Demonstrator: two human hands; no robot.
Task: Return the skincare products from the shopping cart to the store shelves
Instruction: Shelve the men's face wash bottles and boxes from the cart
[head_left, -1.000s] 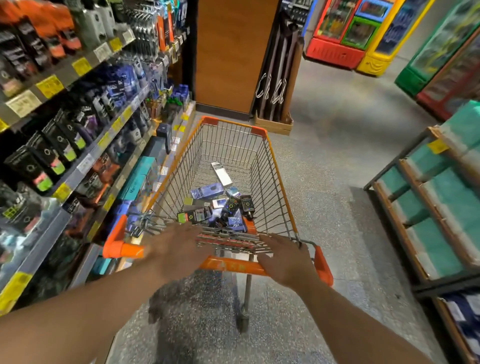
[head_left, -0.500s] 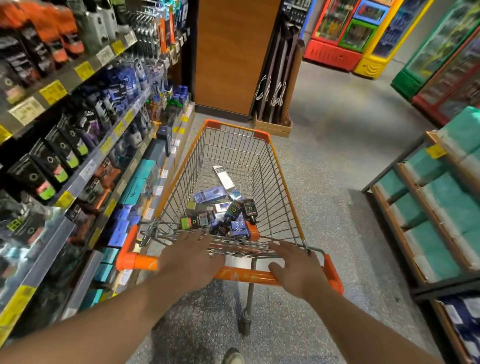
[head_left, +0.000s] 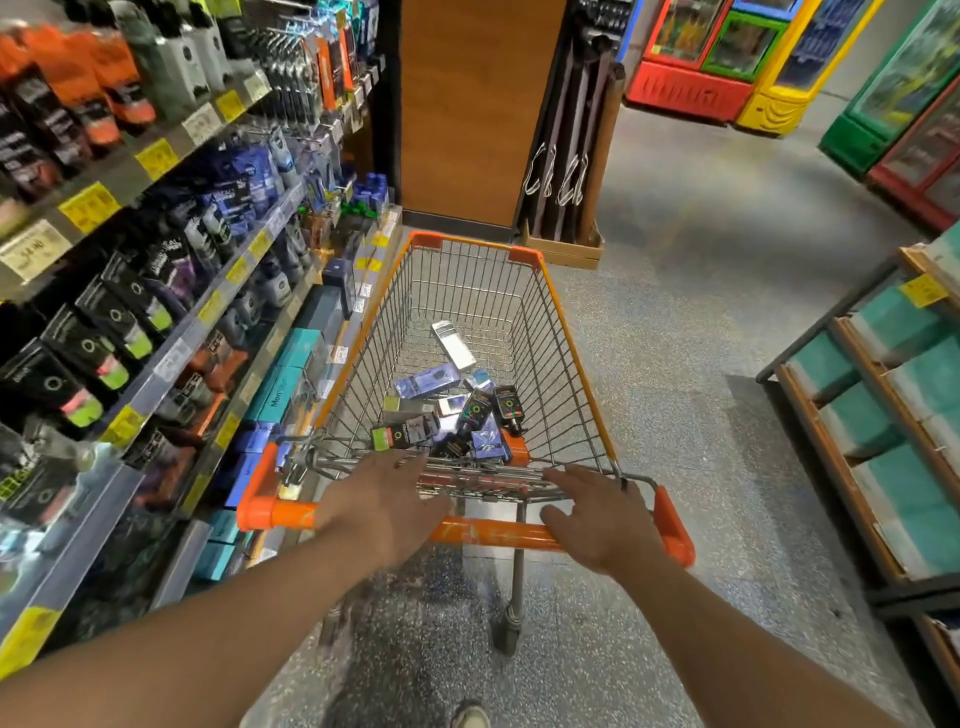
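**Both hands on the cart handle, boxed skincare heaped in the basket**

The shopping cart (head_left: 563, 332) is the landmark: a wire basket with an orange rim and an orange push bar, standing on speckled grey floor (head_left: 727, 415).

The skincare products (head_left: 457, 410) lie in a loose pile on the basket floor, at the end nearest the handle. They are small cartons, mostly black with bright green or multicoloured ring marks, mixed with blue-violet boxes. One white-and-grey carton (head_left: 453, 344) lies apart from the heap, farther toward the cart's front end. An orange-capped item shows at the pile's near edge.

The left hand (head_left: 387, 506) rests over the push bar toward its left end, fingers extended forward and loosely spread over the wire seat flap rather than wrapped round anything. The right hand (head_left: 597, 514) lies on the bar toward its right end, fingers likewise stretched flat over the bar and wire, thumb out to the side.

Just left of the cart run the store shelves (head_left: 171, 332), packed with black, blue and teal packages behind yellow price tags. Beyond the cart's front stands a wooden pillar (head_left: 475, 104). Well right of the cart is a low rack of teal packs (head_left: 893, 415).
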